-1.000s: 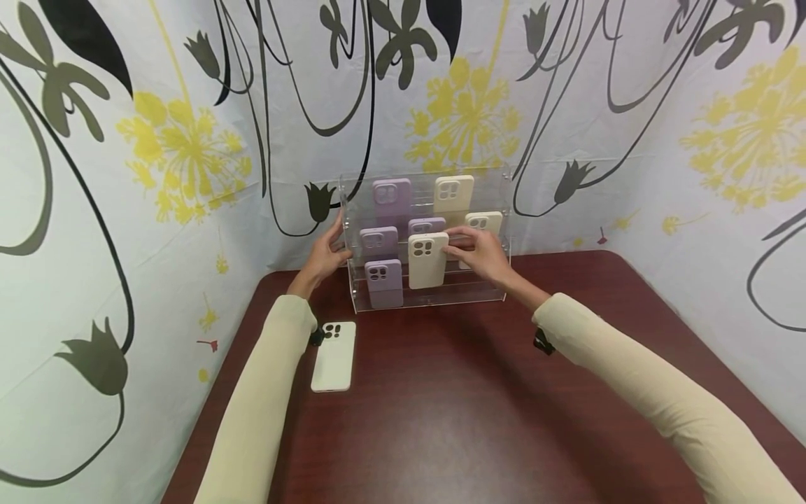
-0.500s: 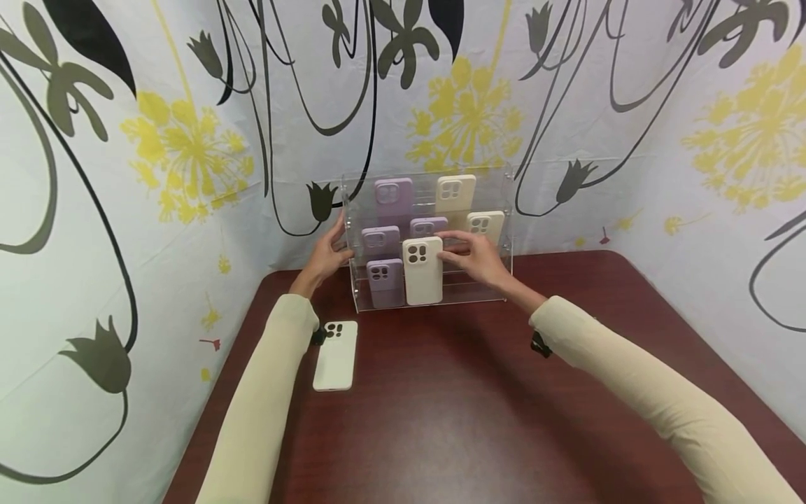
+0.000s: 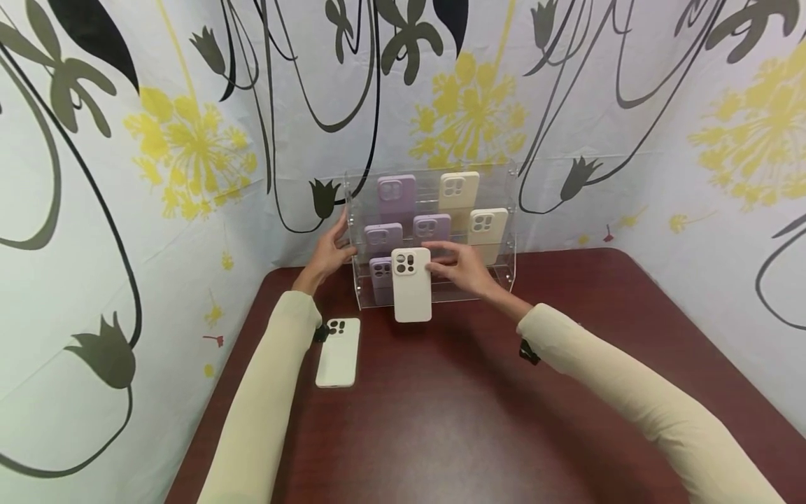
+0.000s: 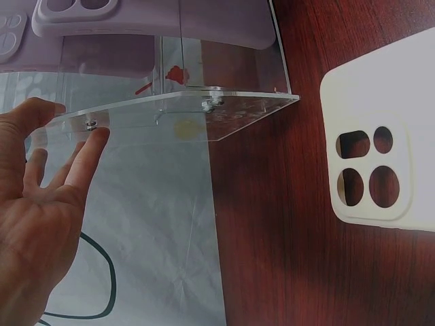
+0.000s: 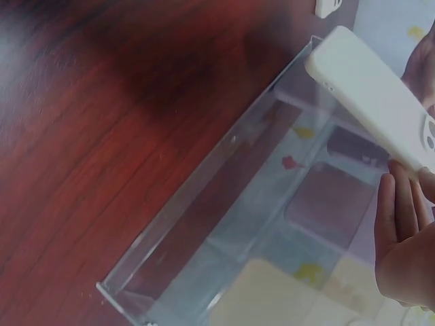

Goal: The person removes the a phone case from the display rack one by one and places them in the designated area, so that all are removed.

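In the head view my right hand (image 3: 462, 267) pinches a cream phone case (image 3: 413, 292) by its upper right edge. The case is upright, in front of a clear acrylic display stand (image 3: 462, 288), and partly covers a lilac phone case (image 3: 381, 280) in the lowest tier. My left hand (image 3: 329, 253) grips the stand's left side panel (image 4: 183, 112), thumb and fingers on opposite sides of it. On the table near my left wrist lies another pale phone case (image 3: 338, 358), its camera holes showing in the left wrist view.
Several more cases stand in the tiers, among them a lilac case (image 3: 397, 192), a cream case (image 3: 459, 189) and a second cream case (image 3: 488, 227). The dark red table (image 3: 453, 406) meets a patterned cloth wall (image 3: 290, 140) behind the stand.
My right hand has brought the cream case out from the stand, toward me, down and slightly left. Lilac cases behind it are more exposed. My left hand stays on the side panel.
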A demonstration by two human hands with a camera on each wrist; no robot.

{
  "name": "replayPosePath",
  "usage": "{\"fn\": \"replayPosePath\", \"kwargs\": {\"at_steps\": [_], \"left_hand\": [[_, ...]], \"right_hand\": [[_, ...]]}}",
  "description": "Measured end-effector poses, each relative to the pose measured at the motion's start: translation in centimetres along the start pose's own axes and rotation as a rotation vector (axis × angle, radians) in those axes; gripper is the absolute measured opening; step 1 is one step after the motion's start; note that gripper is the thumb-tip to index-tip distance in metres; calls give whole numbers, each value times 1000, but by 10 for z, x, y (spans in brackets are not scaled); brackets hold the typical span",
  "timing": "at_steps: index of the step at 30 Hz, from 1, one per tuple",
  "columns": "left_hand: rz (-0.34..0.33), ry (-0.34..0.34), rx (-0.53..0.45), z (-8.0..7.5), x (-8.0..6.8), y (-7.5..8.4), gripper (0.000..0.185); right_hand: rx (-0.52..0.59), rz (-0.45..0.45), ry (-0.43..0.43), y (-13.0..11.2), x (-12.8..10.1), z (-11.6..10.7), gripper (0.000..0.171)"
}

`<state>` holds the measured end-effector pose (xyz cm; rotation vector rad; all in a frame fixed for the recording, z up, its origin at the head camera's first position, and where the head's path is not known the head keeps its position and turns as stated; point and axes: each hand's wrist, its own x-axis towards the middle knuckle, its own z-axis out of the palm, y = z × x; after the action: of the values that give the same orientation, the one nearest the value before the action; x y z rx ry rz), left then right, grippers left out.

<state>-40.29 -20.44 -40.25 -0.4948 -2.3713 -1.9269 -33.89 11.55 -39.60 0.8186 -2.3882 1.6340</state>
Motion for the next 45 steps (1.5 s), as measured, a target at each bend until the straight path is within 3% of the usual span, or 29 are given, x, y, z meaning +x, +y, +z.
{"fn": "replayPosePath", "kwargs": {"at_steps": [14, 22, 25, 37, 45], "left_hand": [[6, 0, 18, 0, 1, -2, 100], [-19, -26, -8, -1, -3, 9, 98], [-2, -15, 23, -1, 0, 1, 99], [9, -8, 5, 0, 0, -2, 99], [-5, -32, -47, 0, -5, 12, 97]], "right_hand": [[-26, 74, -2, 1, -3, 40, 47], [25, 102, -14, 10, -7, 59, 44], [22, 113, -26, 12, -8, 65, 44], [122, 160, -32, 22, -14, 85, 45], [127, 224, -42, 30, -23, 96, 44]]}}
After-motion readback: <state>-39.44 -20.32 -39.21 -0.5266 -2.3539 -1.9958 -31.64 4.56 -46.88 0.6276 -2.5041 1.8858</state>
